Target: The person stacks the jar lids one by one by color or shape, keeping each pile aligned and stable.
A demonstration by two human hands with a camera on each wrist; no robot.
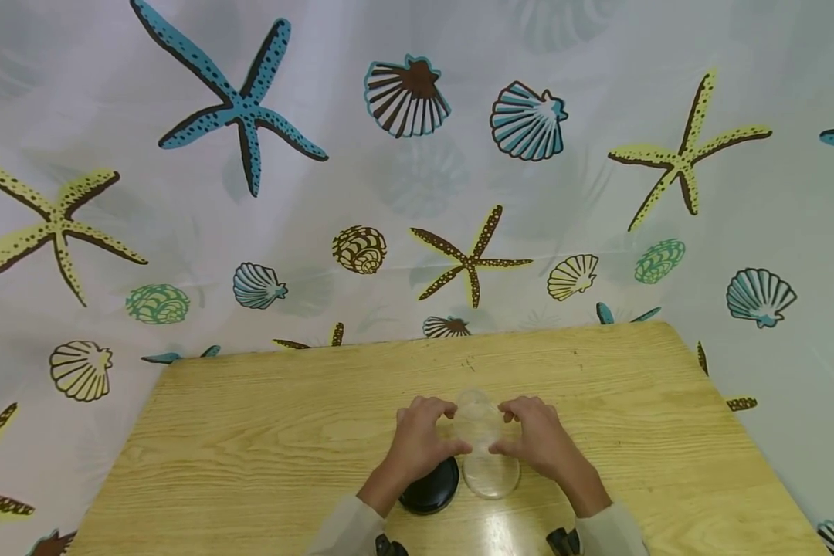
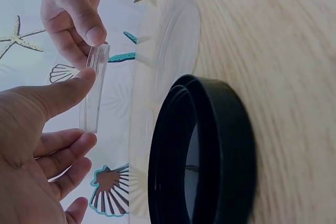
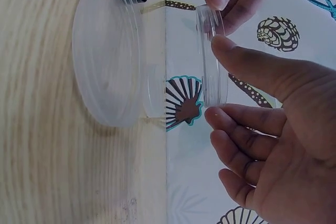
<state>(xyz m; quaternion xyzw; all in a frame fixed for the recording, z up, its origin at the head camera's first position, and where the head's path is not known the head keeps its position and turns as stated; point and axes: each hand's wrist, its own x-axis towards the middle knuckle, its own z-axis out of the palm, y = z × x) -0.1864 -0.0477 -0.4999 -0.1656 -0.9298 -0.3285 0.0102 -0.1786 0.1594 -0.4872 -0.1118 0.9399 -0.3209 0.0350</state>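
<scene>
Between both hands, raised over the table, is a shallow clear round plastic piece (image 1: 477, 429), like a lid or dish. My left hand (image 1: 422, 436) pinches its left side with thumb and fingertips. The right hand (image 1: 538, 439) holds the opposite side in the same way. Seen edge-on in the left wrist view, the clear piece (image 2: 94, 95) stands apart from the things below. On the table beneath are a larger clear round container or lid (image 3: 105, 51) and a black round piece with a raised rim (image 2: 231, 145), close to my left wrist.
A smaller clear round piece (image 1: 471, 395) lies beyond the hands on the wooden table (image 1: 271, 432). A cloth (image 1: 306, 177) printed with starfish and shells hangs behind the table's far edge and along its sides.
</scene>
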